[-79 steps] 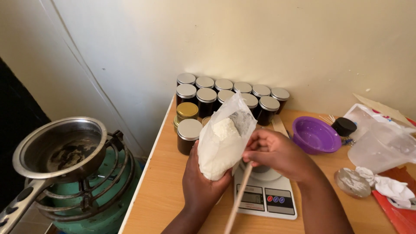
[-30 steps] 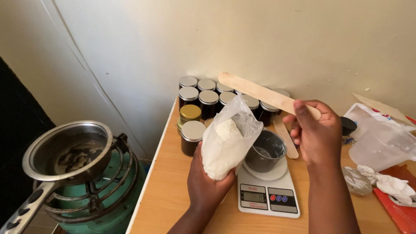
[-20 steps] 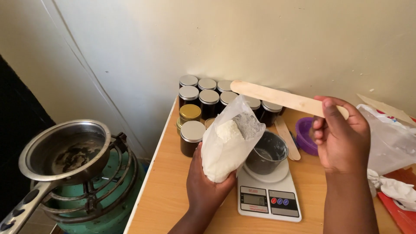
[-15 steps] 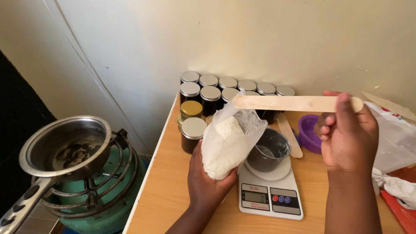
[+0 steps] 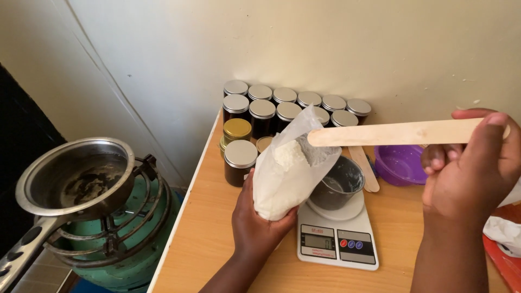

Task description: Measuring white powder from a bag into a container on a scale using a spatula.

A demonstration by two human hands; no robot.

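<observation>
The left hand point(image 5: 255, 225) has its fingers wrapped around the lower part of a clear plastic bag point(image 5: 287, 171) of white powder, holding it upright and a little tilted, with the open mouth up beside the far rim of a small metal cup point(image 5: 336, 187). The cup stands on a white kitchen scale point(image 5: 336, 239) on the wooden tabletop point(image 5: 206, 244), just right of those fingers.

The right hand point(image 5: 467, 173) is closed on one end of a long flat wooden stick point(image 5: 396, 133), held level above the cup; its free end sits at the bag's mouth, touching or just inside it, though which is hard to tell.

Beyond the left fingers stands a cluster of dark jars point(image 5: 271, 111) with silver lids and one gold lid. Under the stick, left of the right fingers, lie a second wooden stick point(image 5: 364, 168) and a purple bowl point(image 5: 399, 163). Well to the left of the tabletop, a steel pan point(image 5: 76, 179) rests on a green gas burner point(image 5: 125, 228).

The bag is soft and gripped low, so it could fold at the top and dump powder over the scale. The stick is flat and shallow, so powder could slide off its sides and land beside the cup. A nudge from the bag against the cup could tip it or shift it on the scale.
</observation>
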